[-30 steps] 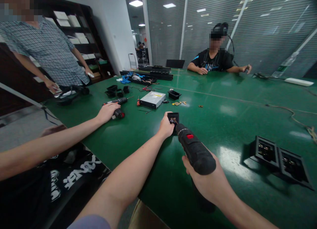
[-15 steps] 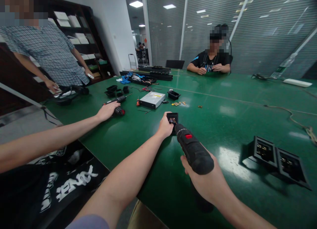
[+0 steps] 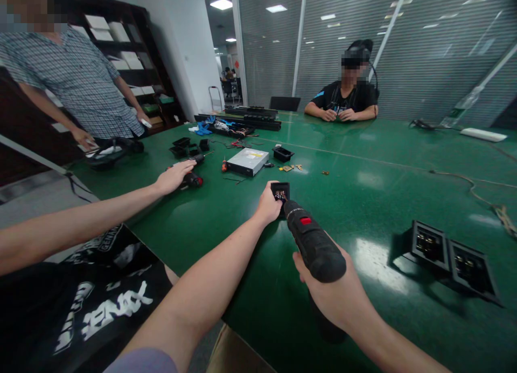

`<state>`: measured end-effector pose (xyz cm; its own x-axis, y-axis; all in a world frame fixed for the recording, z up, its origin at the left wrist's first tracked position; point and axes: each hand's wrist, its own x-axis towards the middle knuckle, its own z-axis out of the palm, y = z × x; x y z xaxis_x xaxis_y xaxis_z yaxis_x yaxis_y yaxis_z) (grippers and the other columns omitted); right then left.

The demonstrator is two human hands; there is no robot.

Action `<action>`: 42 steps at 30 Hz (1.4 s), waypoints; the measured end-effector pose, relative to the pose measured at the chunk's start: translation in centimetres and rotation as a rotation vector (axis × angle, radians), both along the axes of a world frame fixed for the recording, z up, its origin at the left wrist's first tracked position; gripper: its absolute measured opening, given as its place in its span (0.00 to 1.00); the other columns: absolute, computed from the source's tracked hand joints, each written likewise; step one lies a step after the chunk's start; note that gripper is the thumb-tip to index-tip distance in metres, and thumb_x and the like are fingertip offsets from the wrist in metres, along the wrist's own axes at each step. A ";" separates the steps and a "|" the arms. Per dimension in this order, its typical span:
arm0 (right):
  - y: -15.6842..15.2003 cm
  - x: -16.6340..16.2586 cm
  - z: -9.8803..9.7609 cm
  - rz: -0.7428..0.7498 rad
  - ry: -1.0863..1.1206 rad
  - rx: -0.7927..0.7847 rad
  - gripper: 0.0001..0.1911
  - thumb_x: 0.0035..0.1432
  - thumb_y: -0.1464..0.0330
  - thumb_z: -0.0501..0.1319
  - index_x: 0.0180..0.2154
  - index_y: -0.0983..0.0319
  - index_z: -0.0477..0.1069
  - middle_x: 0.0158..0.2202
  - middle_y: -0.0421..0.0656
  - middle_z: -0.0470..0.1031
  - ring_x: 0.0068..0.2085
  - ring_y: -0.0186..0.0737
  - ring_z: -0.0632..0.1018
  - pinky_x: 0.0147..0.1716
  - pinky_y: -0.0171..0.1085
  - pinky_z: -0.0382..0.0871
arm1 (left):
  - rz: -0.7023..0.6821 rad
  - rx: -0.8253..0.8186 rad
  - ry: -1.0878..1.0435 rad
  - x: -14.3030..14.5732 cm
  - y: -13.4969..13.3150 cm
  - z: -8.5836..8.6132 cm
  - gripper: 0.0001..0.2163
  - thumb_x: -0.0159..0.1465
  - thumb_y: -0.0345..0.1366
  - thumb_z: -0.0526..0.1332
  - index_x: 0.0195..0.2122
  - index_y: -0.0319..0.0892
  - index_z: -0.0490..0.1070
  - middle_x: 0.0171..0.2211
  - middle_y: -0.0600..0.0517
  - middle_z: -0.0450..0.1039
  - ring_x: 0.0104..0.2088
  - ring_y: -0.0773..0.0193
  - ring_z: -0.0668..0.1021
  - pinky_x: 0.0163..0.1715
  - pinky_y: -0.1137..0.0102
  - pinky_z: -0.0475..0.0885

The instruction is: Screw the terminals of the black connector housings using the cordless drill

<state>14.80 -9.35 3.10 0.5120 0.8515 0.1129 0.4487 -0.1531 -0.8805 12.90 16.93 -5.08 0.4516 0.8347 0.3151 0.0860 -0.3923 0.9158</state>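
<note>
Drill (image 3: 317,249) in right fingers (image 3: 298,262), box (image 3: 281,190) in left fingers (image 3: 274,203)

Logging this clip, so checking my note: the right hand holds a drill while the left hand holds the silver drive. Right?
Not quite: in the head view, the left hand holds a small black housing, not the silver drive. The right hand does hold a drill.

we grip a black box (image 3: 285,188) in our left hand (image 3: 267,204) | our right hand (image 3: 336,300) holds a drill (image 3: 317,249), nose at the box | two black housings (image 3: 447,254), near right | silver drive (image 3: 247,161), farther left
</note>
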 end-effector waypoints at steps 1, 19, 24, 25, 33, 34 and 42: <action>0.0 0.0 0.0 0.000 0.003 -0.001 0.09 0.59 0.65 0.63 0.41 0.58 0.69 0.28 0.40 0.76 0.26 0.41 0.76 0.26 0.37 0.68 | 0.000 0.003 0.003 0.0 0.0 0.1 0.29 0.46 0.18 0.59 0.50 0.45 0.67 0.41 0.53 0.74 0.41 0.64 0.75 0.47 0.66 0.71; -0.2 0.1 0.3 0.013 -0.006 -0.018 0.10 0.61 0.63 0.63 0.42 0.59 0.70 0.30 0.42 0.77 0.28 0.42 0.78 0.26 0.38 0.69 | -0.042 0.027 0.001 -0.2 0.1 -0.2 0.28 0.48 0.18 0.58 0.51 0.44 0.66 0.40 0.53 0.73 0.40 0.65 0.75 0.46 0.68 0.70; -0.1 0.0 0.2 0.002 0.010 -0.017 0.11 0.60 0.62 0.64 0.43 0.60 0.70 0.29 0.41 0.77 0.26 0.41 0.77 0.26 0.37 0.69 | -0.046 0.032 0.007 -0.2 0.1 -0.4 0.28 0.49 0.18 0.59 0.51 0.45 0.65 0.39 0.54 0.72 0.38 0.66 0.74 0.42 0.70 0.70; -0.1 -0.1 0.1 -0.001 0.015 -0.017 0.12 0.60 0.62 0.64 0.43 0.60 0.70 0.28 0.41 0.76 0.26 0.41 0.76 0.26 0.37 0.69 | -0.042 0.027 0.011 -0.2 0.1 -0.4 0.28 0.49 0.19 0.59 0.52 0.45 0.65 0.39 0.54 0.72 0.38 0.66 0.74 0.42 0.70 0.70; -0.1 0.0 -0.1 -0.008 0.038 -0.030 0.13 0.59 0.60 0.64 0.43 0.60 0.72 0.26 0.40 0.76 0.24 0.41 0.76 0.25 0.37 0.69 | -0.026 0.017 0.042 -0.3 -0.1 -0.2 0.29 0.48 0.18 0.58 0.53 0.45 0.65 0.40 0.53 0.73 0.40 0.65 0.74 0.44 0.69 0.70; -0.1 0.1 -0.1 -0.010 0.035 -0.037 0.13 0.60 0.60 0.64 0.43 0.60 0.72 0.26 0.40 0.77 0.25 0.41 0.76 0.25 0.38 0.69 | -0.027 0.018 0.041 -0.3 -0.1 -0.2 0.30 0.48 0.18 0.57 0.53 0.45 0.65 0.40 0.53 0.73 0.40 0.65 0.74 0.44 0.69 0.70; -0.1 0.1 -0.2 0.001 0.011 -0.068 0.15 0.62 0.58 0.63 0.46 0.59 0.71 0.28 0.40 0.77 0.27 0.41 0.77 0.26 0.37 0.69 | -0.029 0.015 0.038 -0.5 -0.4 0.3 0.30 0.48 0.17 0.56 0.52 0.45 0.65 0.40 0.53 0.72 0.40 0.65 0.74 0.44 0.69 0.70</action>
